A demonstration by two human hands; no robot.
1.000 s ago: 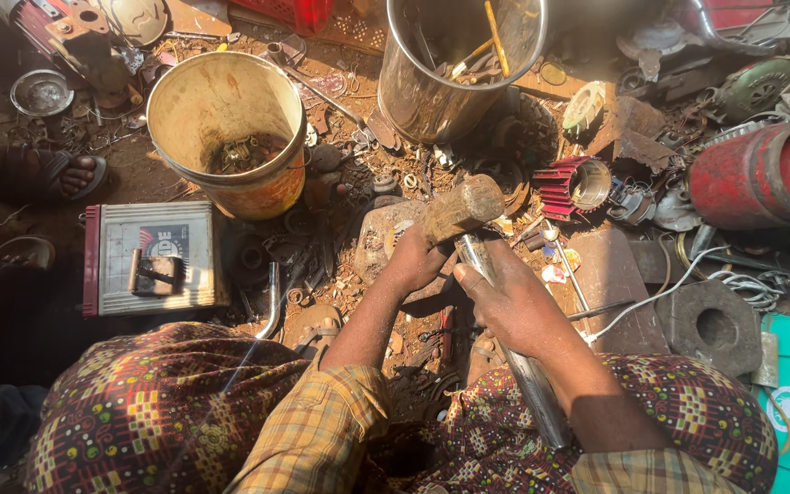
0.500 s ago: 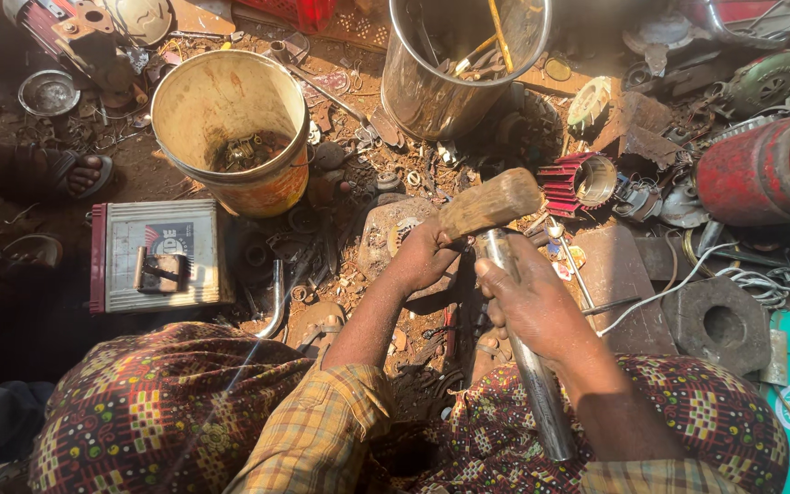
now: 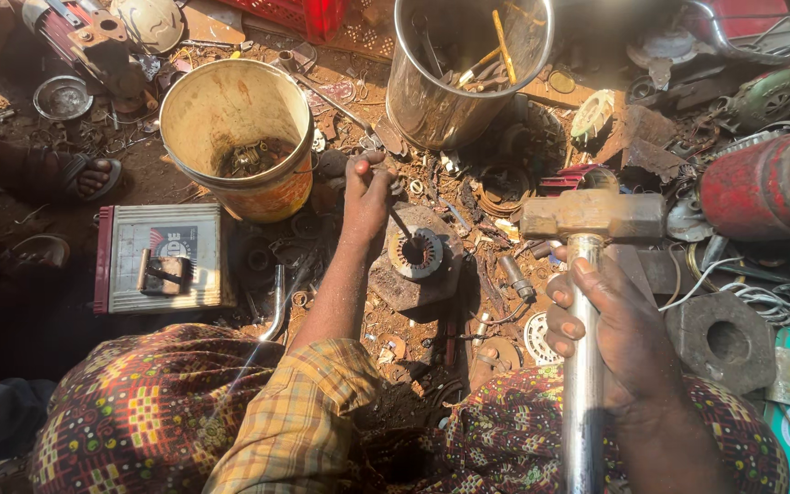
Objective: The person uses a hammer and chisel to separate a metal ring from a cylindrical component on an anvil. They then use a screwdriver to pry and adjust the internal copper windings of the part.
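My right hand [image 3: 610, 325] grips the shiny metal handle of a hammer [image 3: 592, 215], whose heavy blocky head is raised above the scrap at the right. My left hand [image 3: 368, 197] holds a thin dark chisel-like rod [image 3: 401, 224] slanted down onto a small round motor stator [image 3: 416, 253]. The stator lies on a flat block [image 3: 409, 288] on the ground between my knees. The hammer head hangs to the right of the stator, apart from it.
A yellow bucket [image 3: 235, 137] with metal bits stands at the upper left, a steel drum [image 3: 468, 69] of tools behind the stator. A battery-like box [image 3: 157, 256] lies left, a red cylinder [image 3: 770, 187] right. Another person's sandalled foot [image 3: 75, 174] is far left. Scrap covers the ground.
The hammer has swung up and to the right, away from the stator. My left hand has stretched forward and now sets the rod on the stator, which was hidden before.
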